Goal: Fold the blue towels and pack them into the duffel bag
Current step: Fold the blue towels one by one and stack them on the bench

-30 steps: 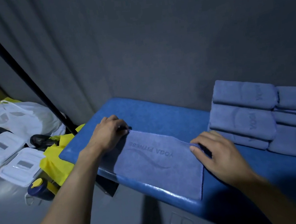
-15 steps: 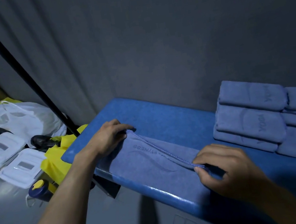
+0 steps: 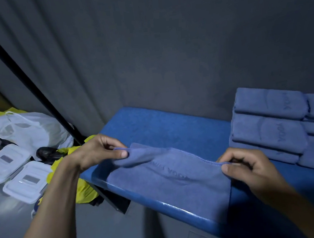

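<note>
At the right edge of the frame the stack of folded towels (image 3: 280, 125) is cut off, so I cannot count it. My thumb hides the towel (image 3: 167, 174) corner under my left hand (image 3: 96, 154), and my right hand (image 3: 248, 167) covers the other. The stitched lettering is too dim to read fully. At the left edge, the clear containers (image 3: 6, 163) run out of view.

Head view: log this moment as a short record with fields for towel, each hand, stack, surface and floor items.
towel: blue towel, far edge lifted, near part on the bench
left hand: left hand pinches the far left corner
right hand: right hand pinches the far right corner
stack: folded towels at right on the bench
surface: blue padded bench
floor items: white plastic bag, white lidded containers
duffel bag: not seen
</note>
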Demonstrator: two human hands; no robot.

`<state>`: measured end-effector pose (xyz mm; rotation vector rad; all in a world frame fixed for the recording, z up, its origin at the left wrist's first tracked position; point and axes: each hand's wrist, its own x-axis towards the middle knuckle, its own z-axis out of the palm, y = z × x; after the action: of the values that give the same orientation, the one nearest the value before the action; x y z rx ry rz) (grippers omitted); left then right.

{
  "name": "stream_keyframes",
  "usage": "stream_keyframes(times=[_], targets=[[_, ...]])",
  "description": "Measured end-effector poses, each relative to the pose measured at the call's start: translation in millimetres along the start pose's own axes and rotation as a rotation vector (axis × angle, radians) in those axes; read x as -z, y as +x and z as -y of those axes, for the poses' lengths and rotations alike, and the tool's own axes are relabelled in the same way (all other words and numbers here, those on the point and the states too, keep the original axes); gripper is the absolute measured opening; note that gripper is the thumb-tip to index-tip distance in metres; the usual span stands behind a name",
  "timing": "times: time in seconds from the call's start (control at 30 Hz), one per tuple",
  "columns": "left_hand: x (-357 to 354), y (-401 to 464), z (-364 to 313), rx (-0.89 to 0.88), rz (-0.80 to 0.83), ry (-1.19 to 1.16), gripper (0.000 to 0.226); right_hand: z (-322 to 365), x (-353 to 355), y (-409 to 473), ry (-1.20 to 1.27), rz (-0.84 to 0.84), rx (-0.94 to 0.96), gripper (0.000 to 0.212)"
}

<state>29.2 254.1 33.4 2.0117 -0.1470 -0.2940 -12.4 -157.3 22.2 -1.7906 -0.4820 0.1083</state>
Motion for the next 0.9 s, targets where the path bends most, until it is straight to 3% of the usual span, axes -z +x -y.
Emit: stream_keyframes(times=[0.07,0.13,0.27,0.5,0.63,0.8,0.9], targets=[[6,-5,-1,0.035,0.046,-0.037,0.067,6,-3,1,0.166,0.029,-0.092,0.02],[2,-1,4,0.079,-0.035,-0.07,0.058,4,-8,7,0.279,-0.062,-0.202,0.024],[-25,25,18,0.072,-0.257,0.056,0.024,-15,-10,20,0.062,-0.239,-0.384,0.024],[-34,48,27,0.051,-0.356,0.369,0.014,-19,-11,20,-0.37,-0.187,-0.418,0.025],[-34,50,25,0.066,-0.397,0.478,0.012,-19,-11,20,-0.473,-0.207,-0.403,0.021],[-32,47,22,-0.038,-0.369,0.607,0.003,-26,-7,19,-0.596,-0.214,-0.321,0.018],[-31,46,20,-0.062,-0.385,0.639,0.004,-23,-6,18,-0.459,-0.228,-0.351,0.016]])
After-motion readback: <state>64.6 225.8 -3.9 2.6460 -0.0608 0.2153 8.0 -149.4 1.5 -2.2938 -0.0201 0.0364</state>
